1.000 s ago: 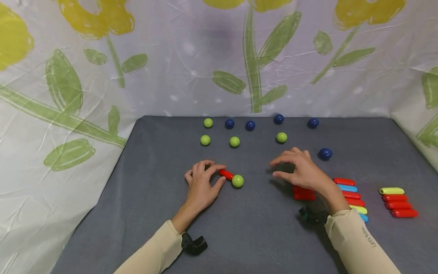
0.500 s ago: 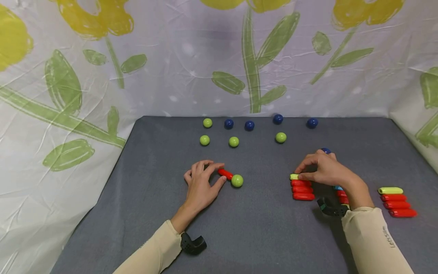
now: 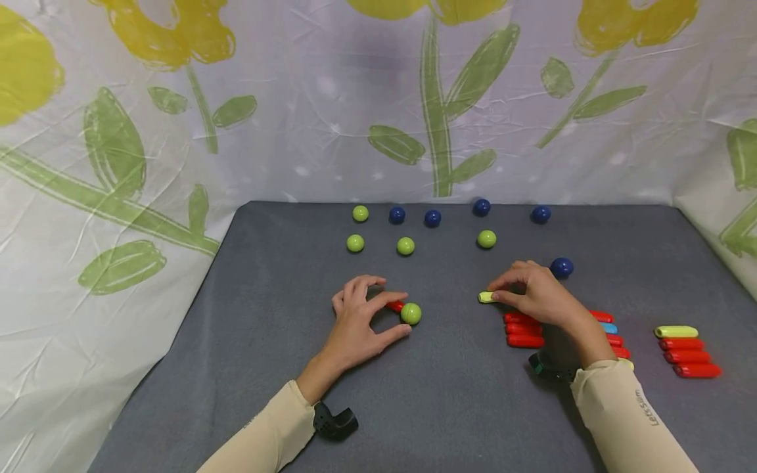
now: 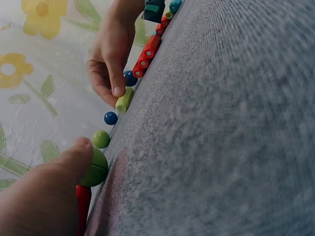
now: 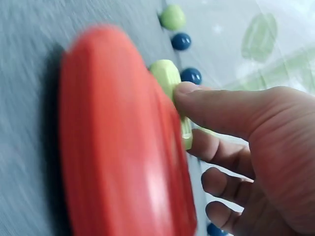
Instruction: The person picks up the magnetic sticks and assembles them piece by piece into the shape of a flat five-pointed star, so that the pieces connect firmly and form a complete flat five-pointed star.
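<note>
My right hand (image 3: 541,295) pinches a yellow-green plastic rod (image 5: 167,78) between thumb and forefinger, just beyond a row of red rods (image 3: 524,329). My left hand (image 3: 359,325) rests at the middle left of the table, thumb and forefinger spread on either side of a green ball (image 3: 411,314). A red rod (image 3: 395,306) stands against that ball, partly covered by the forefinger. In the left wrist view the thumb overlaps the green ball (image 4: 96,169); whether it presses on it I cannot tell.
Several green balls (image 3: 405,246) and blue balls (image 3: 432,219) lie along the back of the table. A blue ball (image 3: 562,267) sits behind my right hand. Mixed rods (image 3: 606,328) lie partly under the right forearm, and another row of rods (image 3: 688,355) is farther right.
My right hand went right to the rod row, took the yellow-green rod off its far end, and carried it leftward. My left hand slid slightly right, its thumb and forefinger now beside the green ball.
</note>
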A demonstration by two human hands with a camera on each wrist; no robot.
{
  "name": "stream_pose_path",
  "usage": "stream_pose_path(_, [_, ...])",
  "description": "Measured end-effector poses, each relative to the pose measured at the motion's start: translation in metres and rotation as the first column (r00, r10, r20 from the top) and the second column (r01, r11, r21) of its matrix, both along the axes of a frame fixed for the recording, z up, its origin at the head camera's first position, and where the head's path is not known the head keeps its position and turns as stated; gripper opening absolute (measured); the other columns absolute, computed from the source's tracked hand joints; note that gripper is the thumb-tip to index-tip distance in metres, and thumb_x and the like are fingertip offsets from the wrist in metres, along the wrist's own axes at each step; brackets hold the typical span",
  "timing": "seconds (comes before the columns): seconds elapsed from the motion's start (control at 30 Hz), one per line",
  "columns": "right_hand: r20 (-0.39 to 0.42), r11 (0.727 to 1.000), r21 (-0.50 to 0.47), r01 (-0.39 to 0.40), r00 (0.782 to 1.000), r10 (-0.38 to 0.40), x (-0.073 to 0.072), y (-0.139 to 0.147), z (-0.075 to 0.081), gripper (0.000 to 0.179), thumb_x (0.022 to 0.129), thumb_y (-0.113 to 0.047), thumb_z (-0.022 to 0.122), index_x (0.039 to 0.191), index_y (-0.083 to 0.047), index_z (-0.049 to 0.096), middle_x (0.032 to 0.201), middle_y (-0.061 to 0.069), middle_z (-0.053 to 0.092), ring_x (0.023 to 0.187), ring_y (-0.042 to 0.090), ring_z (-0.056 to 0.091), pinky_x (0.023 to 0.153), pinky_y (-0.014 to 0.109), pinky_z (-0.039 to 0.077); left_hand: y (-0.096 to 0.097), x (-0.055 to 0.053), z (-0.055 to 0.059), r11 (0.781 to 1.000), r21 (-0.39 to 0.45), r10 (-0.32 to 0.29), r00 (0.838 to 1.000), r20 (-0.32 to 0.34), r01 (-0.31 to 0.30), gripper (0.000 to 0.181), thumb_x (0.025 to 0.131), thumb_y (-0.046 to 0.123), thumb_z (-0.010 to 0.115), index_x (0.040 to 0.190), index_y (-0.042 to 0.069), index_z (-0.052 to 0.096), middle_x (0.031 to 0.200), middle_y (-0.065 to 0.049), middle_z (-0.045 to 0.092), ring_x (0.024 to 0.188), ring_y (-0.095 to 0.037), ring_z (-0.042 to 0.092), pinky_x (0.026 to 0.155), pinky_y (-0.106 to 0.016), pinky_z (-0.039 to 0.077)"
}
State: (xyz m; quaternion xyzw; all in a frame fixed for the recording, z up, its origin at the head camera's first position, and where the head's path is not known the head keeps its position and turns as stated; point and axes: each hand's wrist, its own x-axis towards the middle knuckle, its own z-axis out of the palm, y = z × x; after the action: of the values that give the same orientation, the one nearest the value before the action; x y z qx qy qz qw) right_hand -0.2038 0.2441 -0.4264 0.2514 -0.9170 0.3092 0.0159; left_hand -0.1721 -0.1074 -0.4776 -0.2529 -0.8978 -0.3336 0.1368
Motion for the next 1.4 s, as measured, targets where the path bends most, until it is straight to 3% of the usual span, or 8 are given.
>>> stream_pose_path(0.17, [0.041, 0.999, -0.039, -0.03, 0.999, 0.032, 0.003, -0.019, -0.003, 0.013, 0.089, -0.011, 0.078, 0.1, -0.017, 0.082, 0.085, -0.006, 0.064, 0.076, 0.014, 0.049, 0.068, 0.025, 0.039, 0.0, 0.001, -0.001, 0.997, -0.043, -0.067, 0.998, -0.001, 0.067, 0.046, 0.086, 0.045, 0.08, 0.129, 0.035, 0.069, 0.144, -0.011, 0.053, 0.142, -0.034, 0.036, 0.103, -0.059, 0.023])
stream_pose_path(0.5, [0.097, 0.988, -0.118, -0.096, 0.989, 0.108, 0.011, -0.056, -0.014, 0.018, 0.087, -0.012, 0.08, 0.104, -0.019, 0.081, 0.087, -0.007, 0.064, 0.07, 0.006, 0.047, 0.065, 0.024, 0.043, 0.0, 0.002, -0.001, 0.999, -0.014, -0.037, 0.999, 0.033, 0.037, 0.033, 0.092, 0.036, 0.075, 0.125, 0.033, 0.071, 0.143, -0.01, 0.054, 0.14, -0.032, 0.037, 0.103, -0.057, 0.023])
stream_pose_path(0.7, [0.112, 0.977, -0.181, -0.112, 0.985, 0.134, 0.015, -0.072, -0.022, 0.023, 0.083, -0.014, 0.084, 0.106, -0.02, 0.08, 0.09, -0.005, 0.067, 0.07, 0.01, 0.049, 0.065, 0.024, 0.043, 0.0, 0.002, -0.001, 0.999, -0.013, -0.03, 0.999, 0.027, 0.03, 0.036, 0.092, 0.039, 0.074, 0.127, 0.033, 0.07, 0.147, -0.012, 0.053, 0.142, -0.032, 0.036, 0.103, -0.057, 0.023])
stream_pose_path(0.9, [0.073, 0.975, -0.187, -0.117, 0.988, 0.133, 0.019, -0.08, -0.027, 0.029, 0.081, -0.009, 0.085, 0.107, -0.019, 0.079, 0.093, -0.004, 0.068, 0.071, 0.013, 0.048, 0.067, 0.024, 0.041, 0.0, 0.001, 0.0, 0.998, -0.033, -0.049, 0.999, 0.024, 0.05, 0.043, 0.085, 0.046, 0.08, 0.125, 0.035, 0.071, 0.144, -0.009, 0.053, 0.141, -0.03, 0.037, 0.103, -0.057, 0.022])
stream_pose_path(1.13, [0.016, 0.98, -0.174, -0.099, 0.995, 0.103, 0.023, -0.088, -0.032, 0.028, 0.082, -0.013, 0.086, 0.107, -0.024, 0.079, 0.09, -0.01, 0.066, 0.073, 0.009, 0.049, 0.077, 0.033, 0.032, 0.002, 0.0, 0.0, 0.999, -0.025, -0.041, 0.998, 0.037, 0.042, 0.034, 0.089, 0.044, 0.078, 0.121, 0.034, 0.072, 0.143, -0.008, 0.054, 0.141, -0.03, 0.037, 0.104, -0.057, 0.023])
stream_pose_path(1.4, [-0.011, 0.971, -0.21, -0.115, 0.993, 0.116, 0.024, -0.091, -0.035, 0.029, 0.083, -0.019, 0.084, 0.11, -0.029, 0.078, 0.087, -0.014, 0.063, 0.072, 0.008, 0.046, 0.074, 0.034, 0.028, 0.001, 0.002, 0.003, 0.998, -0.035, -0.042, 0.998, 0.047, 0.044, 0.034, 0.091, 0.042, 0.076, 0.124, 0.035, 0.071, 0.146, -0.006, 0.052, 0.142, -0.03, 0.037, 0.103, -0.056, 0.024])
